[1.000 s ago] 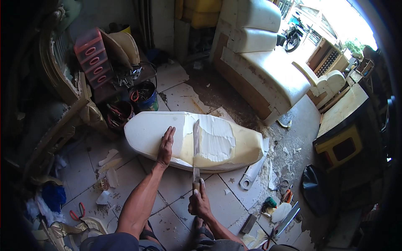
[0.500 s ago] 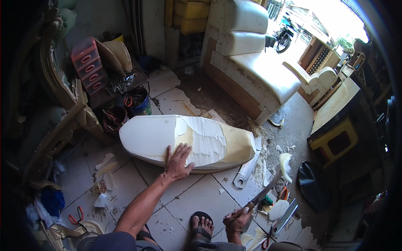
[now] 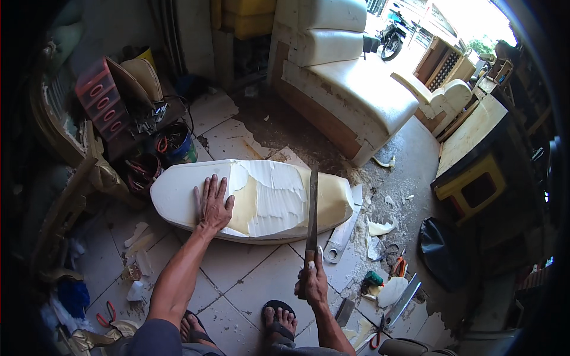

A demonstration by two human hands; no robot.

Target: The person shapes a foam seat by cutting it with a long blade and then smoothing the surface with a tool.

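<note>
A long foam seat [image 3: 178,188], shaped like a motorcycle saddle, lies crosswise on the floor before me. Its left end is smooth and white; the middle has ragged, sliced white layers, and yellowish foam shows toward the right. My left hand [image 3: 215,207] rests on the white part with its fingers spread flat. In my right hand [image 3: 313,281] is the wooden handle of a long knife [image 3: 313,207], held upright. Its blade passes in front of the seat's right part; whether it touches the foam I cannot tell. A flat metal blade with a holed end [image 3: 333,254] lies beside the seat's right end.
Foam scraps [image 3: 380,228], scissors [image 3: 377,333] and a green tool [image 3: 373,278] litter the tiles at right. Behind the seat stands a worn cream sofa [image 3: 362,89]. Tool buckets [image 3: 178,145] and a pink drawer unit [image 3: 101,101] are at left; a black cover [image 3: 442,255] lies far right.
My right hand has swung the knife up and left from the lower right, over the seat. My left hand has slid left onto the smooth white foam. The view has shifted slightly.
</note>
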